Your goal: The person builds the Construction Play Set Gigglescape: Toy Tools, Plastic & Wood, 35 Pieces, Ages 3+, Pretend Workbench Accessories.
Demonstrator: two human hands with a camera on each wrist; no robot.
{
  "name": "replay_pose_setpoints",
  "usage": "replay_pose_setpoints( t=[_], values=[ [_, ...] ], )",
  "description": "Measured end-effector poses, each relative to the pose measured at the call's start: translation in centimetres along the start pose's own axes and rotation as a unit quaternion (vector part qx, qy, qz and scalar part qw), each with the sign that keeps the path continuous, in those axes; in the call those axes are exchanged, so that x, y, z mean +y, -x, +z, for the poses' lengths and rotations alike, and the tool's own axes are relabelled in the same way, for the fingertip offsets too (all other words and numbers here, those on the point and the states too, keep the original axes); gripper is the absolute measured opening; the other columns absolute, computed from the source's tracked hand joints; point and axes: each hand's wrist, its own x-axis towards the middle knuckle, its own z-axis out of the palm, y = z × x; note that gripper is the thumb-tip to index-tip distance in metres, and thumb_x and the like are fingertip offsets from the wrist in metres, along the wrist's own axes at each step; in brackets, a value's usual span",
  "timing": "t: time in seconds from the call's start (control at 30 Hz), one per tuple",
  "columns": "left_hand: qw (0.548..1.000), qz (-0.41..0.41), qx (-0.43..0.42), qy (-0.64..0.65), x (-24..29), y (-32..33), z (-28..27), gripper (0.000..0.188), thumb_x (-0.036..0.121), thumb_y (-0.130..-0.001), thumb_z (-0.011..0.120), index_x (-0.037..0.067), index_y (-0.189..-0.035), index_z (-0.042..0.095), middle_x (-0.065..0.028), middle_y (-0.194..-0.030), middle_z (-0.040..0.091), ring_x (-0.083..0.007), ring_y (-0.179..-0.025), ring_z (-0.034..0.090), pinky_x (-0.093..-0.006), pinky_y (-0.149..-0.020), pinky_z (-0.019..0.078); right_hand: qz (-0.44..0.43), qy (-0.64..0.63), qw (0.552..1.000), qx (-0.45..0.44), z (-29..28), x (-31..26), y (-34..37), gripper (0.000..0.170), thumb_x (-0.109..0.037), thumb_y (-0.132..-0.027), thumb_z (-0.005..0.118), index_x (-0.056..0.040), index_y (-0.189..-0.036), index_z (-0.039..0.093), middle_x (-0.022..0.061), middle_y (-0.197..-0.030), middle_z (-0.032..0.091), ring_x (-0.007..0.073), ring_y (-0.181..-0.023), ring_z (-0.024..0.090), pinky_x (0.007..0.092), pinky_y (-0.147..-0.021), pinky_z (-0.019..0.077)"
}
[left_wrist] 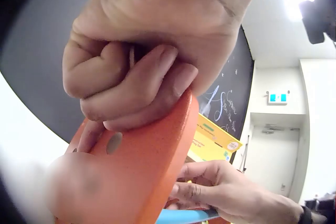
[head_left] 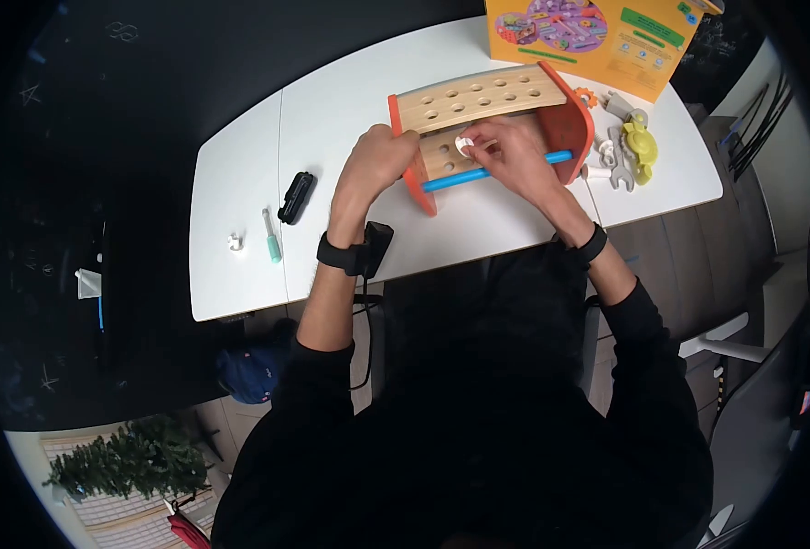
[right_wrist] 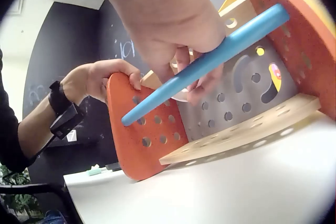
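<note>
As the left hand [head_left: 375, 167] grips the orange panel [left_wrist: 149, 161], the right hand [head_left: 514, 160] pinches a white piece [head_left: 463, 146] — beyond the blue bar [head_left: 460, 178].

An open toy workbench [head_left: 482, 95] of wooden boards stands upright on the white table [head_left: 240, 183], right of its middle and set back from the near edge. It lies lengthwise, its right end angled slightly toward the far edge. Orange end panels [head_left: 567, 131] flank a pale top board pierced with round holes, a holed wooden lower board [head_left: 439, 165] and a grey perforated panel [right_wrist: 241, 100] with curved slots. A smooth blue rod [head_left: 456, 178] spans the near side. The small, rounded white piece [head_left: 464, 145] is held between top board and rod, its exact shape partly hidden.
</note>
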Motion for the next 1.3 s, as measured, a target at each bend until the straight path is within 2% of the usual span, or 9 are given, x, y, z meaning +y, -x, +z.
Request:
replay_pose_setpoints(
  t=[0.1,0.2,0.33,0.4,0.63,0.8,0.93,1.07,1.3],
  values=[
    [0.999,-0.012,0.028,-0.028,0.3,0.6,0.4,0.043,0.029,-0.081,0.054,-0.010,-0.064,0.057,-0.0184,-0.054,0.054,-0.0246,-0.052,0.056,-0.0397,-0.054,0.0442,-0.008,0.030,1.000,-0.005,0.7,-0.2,-0.1,0.017,-0.008,-0.085,0.070,0.0036,-0.097,0.069,0.0184,-0.086,0.065,0.0285,-0.076,0.068,0.0358,-0.068,0.0550],
    [0.999,-0.028,0.026,-0.030,0.4,0.6,0.6,0.045,0.030,-0.082,0.055,-0.011,-0.064,0.057,-0.0211,-0.055,0.055,-0.0253,-0.053,0.057,-0.0404,-0.056,0.0455,0.003,0.061,0.998,-0.006,1.2,-0.9,-0.1,0.017,-0.009,-0.085,0.069,0.0038,-0.096,0.069,0.0199,-0.086,0.065,0.0312,-0.075,0.067,0.0382,-0.068,0.0533],
    [0.999,-0.016,0.029,-0.028,0.0,0.0,0.7,0.045,0.030,-0.081,0.055,-0.011,-0.063,0.057,-0.0199,-0.053,0.053,-0.0256,-0.052,0.056,-0.0402,-0.055,0.0451,-0.011,0.074,0.997,0.003,2.0,-0.8,-0.7,0.014,-0.004,-0.084,0.066,0.0047,-0.095,0.068,0.0227,-0.085,0.064,0.0360,-0.075,0.065,0.0408,-0.068,0.0523],
    [1.000,0.003,0.013,-0.003,0.1,-0.1,0.6,0.033,0.025,-0.082,0.052,0.005,-0.056,0.048,0.0004,-0.049,0.042,-0.0100,-0.044,0.038,-0.0300,-0.042,0.0271,-0.014,0.083,0.996,-0.013,2.3,0.0,-1.5,0.013,-0.003,-0.083,0.066,0.0051,-0.094,0.068,0.0233,-0.084,0.064,0.0371,-0.075,0.064,0.0414,-0.068,0.0523],
    [0.999,0.000,-0.002,0.040,-0.1,-0.8,0.5,0.033,0.025,-0.082,0.051,0.008,-0.055,0.045,0.0029,-0.049,0.038,-0.0091,-0.043,0.031,-0.0287,-0.042,0.0244,0.011,0.084,0.996,-0.041,2.7,0.8,-2.2,0.018,0.006,-0.081,0.065,0.0073,-0.099,0.065,0.0221,-0.085,0.068,0.0315,-0.083,0.070,0.0378,-0.072,0.0571],
    [0.988,-0.046,-0.071,0.133,-2.6,0.2,-2.2,0.031,0.025,-0.089,0.049,0.000,-0.097,0.065,0.0005,-0.074,0.052,-0.0104,-0.067,0.047,-0.0262,-0.062,0.0399,0.047,0.005,0.999,-0.014,1.5,0.3,-2.2,0.016,0.003,-0.081,0.067,0.0070,-0.096,0.066,0.0195,-0.082,0.069,0.0288,-0.081,0.070,0.0372,-0.073,0.0567],
    [0.988,0.039,-0.034,0.143,-8.5,-2.7,-1.9,0.039,0.019,-0.093,0.058,-0.001,-0.127,0.054,-0.0116,-0.112,0.058,-0.0153,-0.087,0.059,-0.0302,-0.079,0.0481,0.084,0.017,0.996,-0.017,1.8,0.4,-2.4,0.014,0.001,-0.080,0.067,0.0078,-0.092,0.066,0.0191,-0.079,0.069,0.0278,-0.077,0.070,0.0367,-0.072,0.0558],
    [0.980,0.030,-0.073,0.181,-9.1,-4.6,1.6,0.037,-0.006,-0.085,0.062,-0.007,-0.122,0.057,-0.0166,-0.113,0.061,-0.0205,-0.097,0.066,-0.0294,-0.087,0.0522,0.082,0.024,0.995,-0.044,2.6,0.7,-2.5,0.013,0.001,-0.080,0.067,0.0074,-0.092,0.066,0.0193,-0.080,0.069,0.0289,-0.078,0.069,0.0371,-0.071,0.0554],
    [0.988,0.039,-0.026,0.144,-7.8,-4.2,3.1,0.026,-0.008,-0.086,0.060,-0.008,-0.112,0.064,-0.0119,-0.103,0.068,-0.0164,-0.089,0.066,-0.0279,-0.078,0.0549,0.067,0.066,0.992,-0.087,3.1,0.9,-3.4,0.014,0.001,-0.083,0.067,0.0054,-0.097,0.064,0.0188,-0.084,0.069,0.0268,-0.081,0.070,0.0357,-0.073,0.0564]
  ],
)
